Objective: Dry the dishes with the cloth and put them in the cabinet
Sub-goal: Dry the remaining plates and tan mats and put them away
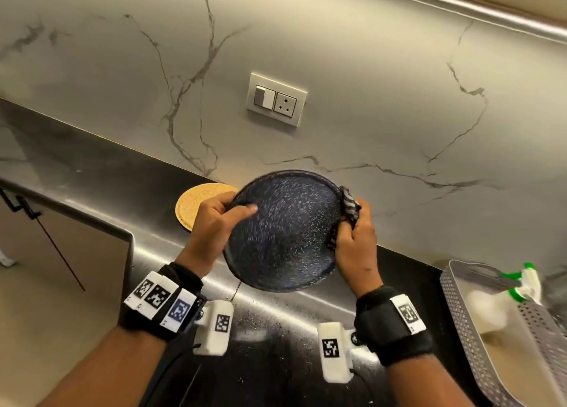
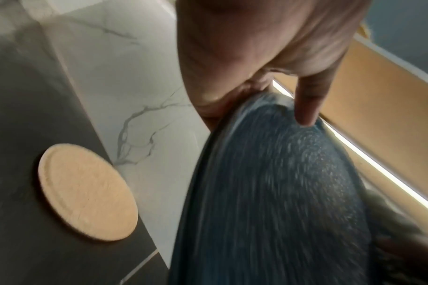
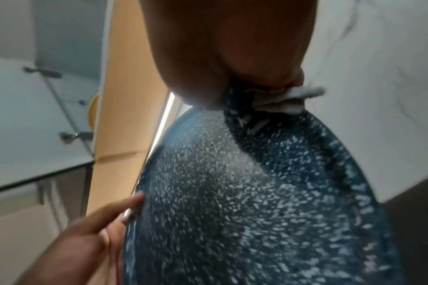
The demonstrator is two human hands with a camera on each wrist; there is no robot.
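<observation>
A dark blue speckled plate (image 1: 283, 231) is held upright above the black counter, its face towards me. My left hand (image 1: 214, 219) grips its left rim, thumb on the face and fingers behind. At the right rim my right hand (image 1: 356, 237) pinches a dark striped cloth (image 1: 348, 205) against the plate. The left wrist view shows the plate (image 2: 281, 192) close up with my thumb (image 2: 308, 100) on it. In the right wrist view the plate (image 3: 256, 202) fills the frame and the cloth (image 3: 281, 102) is bunched under my palm. The cabinet is not clearly identifiable.
A round tan mat (image 1: 196, 205) lies on the counter (image 1: 276, 330) behind the plate, against the marble wall. A grey perforated basket (image 1: 478, 339) with a green-and-white item stands at the right. A switch and socket plate (image 1: 276, 99) is on the wall.
</observation>
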